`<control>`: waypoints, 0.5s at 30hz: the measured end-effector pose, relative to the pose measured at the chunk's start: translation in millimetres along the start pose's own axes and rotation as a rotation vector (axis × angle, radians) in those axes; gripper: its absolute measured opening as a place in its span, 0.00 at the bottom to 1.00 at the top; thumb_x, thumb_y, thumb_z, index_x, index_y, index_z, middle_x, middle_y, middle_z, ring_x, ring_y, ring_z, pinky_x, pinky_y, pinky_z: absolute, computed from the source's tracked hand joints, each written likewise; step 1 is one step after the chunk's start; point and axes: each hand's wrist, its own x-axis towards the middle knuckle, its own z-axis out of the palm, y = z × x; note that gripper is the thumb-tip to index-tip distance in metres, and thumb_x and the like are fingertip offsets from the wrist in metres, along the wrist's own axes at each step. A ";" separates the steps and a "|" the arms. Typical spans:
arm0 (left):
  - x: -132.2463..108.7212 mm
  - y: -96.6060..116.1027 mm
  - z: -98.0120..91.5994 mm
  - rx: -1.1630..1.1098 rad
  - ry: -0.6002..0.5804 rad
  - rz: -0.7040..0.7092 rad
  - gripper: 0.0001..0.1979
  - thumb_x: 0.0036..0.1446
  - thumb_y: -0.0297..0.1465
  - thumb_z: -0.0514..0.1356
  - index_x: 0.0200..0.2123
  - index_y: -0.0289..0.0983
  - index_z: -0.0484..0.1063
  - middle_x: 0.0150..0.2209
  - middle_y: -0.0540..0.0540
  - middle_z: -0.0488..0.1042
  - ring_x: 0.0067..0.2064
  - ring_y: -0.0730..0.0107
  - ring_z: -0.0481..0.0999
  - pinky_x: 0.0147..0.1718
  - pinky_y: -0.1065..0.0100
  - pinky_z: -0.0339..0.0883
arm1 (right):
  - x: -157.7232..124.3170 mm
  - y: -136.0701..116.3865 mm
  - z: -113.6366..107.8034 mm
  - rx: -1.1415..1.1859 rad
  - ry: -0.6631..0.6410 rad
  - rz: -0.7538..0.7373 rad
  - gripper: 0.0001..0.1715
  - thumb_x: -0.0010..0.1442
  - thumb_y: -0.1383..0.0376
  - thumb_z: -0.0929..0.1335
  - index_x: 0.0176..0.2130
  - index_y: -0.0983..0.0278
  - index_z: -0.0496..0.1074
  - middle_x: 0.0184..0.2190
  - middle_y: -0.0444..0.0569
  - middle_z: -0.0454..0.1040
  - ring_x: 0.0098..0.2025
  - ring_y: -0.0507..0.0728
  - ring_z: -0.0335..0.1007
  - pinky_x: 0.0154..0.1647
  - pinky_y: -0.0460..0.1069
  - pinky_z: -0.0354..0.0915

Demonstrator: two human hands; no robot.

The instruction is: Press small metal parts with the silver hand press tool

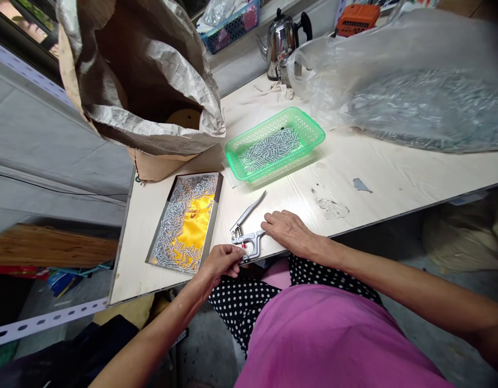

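A pair of grey snap pliers (pixel 255 237) lies at the front edge of the table, its handles spread apart. My right hand (pixel 291 233) is closed around its lower handle, while the upper handle points away, free of the fingers. At the jaws, by a small red part, my left hand (pixel 225 261) is pinched; whatever sits between its fingertips is too small to make out. Just left of the pliers is a shallow tray (pixel 218 213) with many small silvery metal pieces (pixel 172 221) over a yellow bottom. Beyond the pliers, a green basket (pixel 313 137) holds similar pieces.
A large open paper sack (pixel 152 145) stands at the table's left back corner. A clear plastic bag (pixel 414 102) of shiny contents lies at the right back. Behind are a metal kettle (pixel 279 40), a blue basket (pixel 233 27) and an orange object (pixel 357 20).
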 end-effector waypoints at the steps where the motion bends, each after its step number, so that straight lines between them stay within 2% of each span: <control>1: 0.2 0.4 -0.2 0.001 -0.005 0.000 0.20 0.43 0.43 0.71 0.26 0.33 0.69 0.16 0.56 0.66 0.15 0.81 0.65 0.13 0.79 0.60 | 2.1 0.9 -1.3 0.003 -0.024 0.008 0.05 0.66 0.68 0.64 0.38 0.64 0.69 0.37 0.49 0.70 0.36 0.56 0.62 0.34 0.51 0.50; 4: 0.7 0.9 -0.8 0.006 -0.017 0.010 0.22 0.41 0.45 0.72 0.25 0.33 0.69 0.16 0.56 0.67 0.15 0.82 0.65 0.13 0.79 0.59 | 13.2 2.0 -7.0 0.024 -0.065 0.013 0.06 0.66 0.65 0.64 0.39 0.64 0.70 0.40 0.50 0.70 0.34 0.54 0.62 0.31 0.50 0.50; 9: 0.9 0.3 -1.0 0.013 -0.010 0.020 0.23 0.40 0.46 0.72 0.26 0.33 0.69 0.16 0.56 0.66 0.15 0.82 0.66 0.13 0.79 0.60 | 43.9 2.7 -5.6 -0.047 0.003 0.028 0.13 0.66 0.72 0.59 0.46 0.64 0.70 0.47 0.55 0.69 0.40 0.57 0.63 0.34 0.51 0.53; 12: 0.0 1.3 -0.3 0.025 -0.001 0.014 0.23 0.40 0.46 0.71 0.26 0.33 0.69 0.16 0.56 0.67 0.15 0.82 0.65 0.13 0.79 0.60 | 62.9 8.8 2.6 -0.124 -0.021 0.019 0.15 0.66 0.73 0.58 0.43 0.65 0.72 0.45 0.57 0.71 0.43 0.60 0.62 0.38 0.54 0.54; 15: -0.8 2.8 0.3 0.034 0.007 0.012 0.23 0.40 0.46 0.71 0.26 0.33 0.69 0.17 0.56 0.66 0.15 0.82 0.65 0.13 0.79 0.59 | 75.9 19.7 6.3 -0.204 -0.002 -0.111 0.16 0.67 0.73 0.58 0.41 0.66 0.73 0.39 0.55 0.73 0.45 0.61 0.60 0.42 0.55 0.52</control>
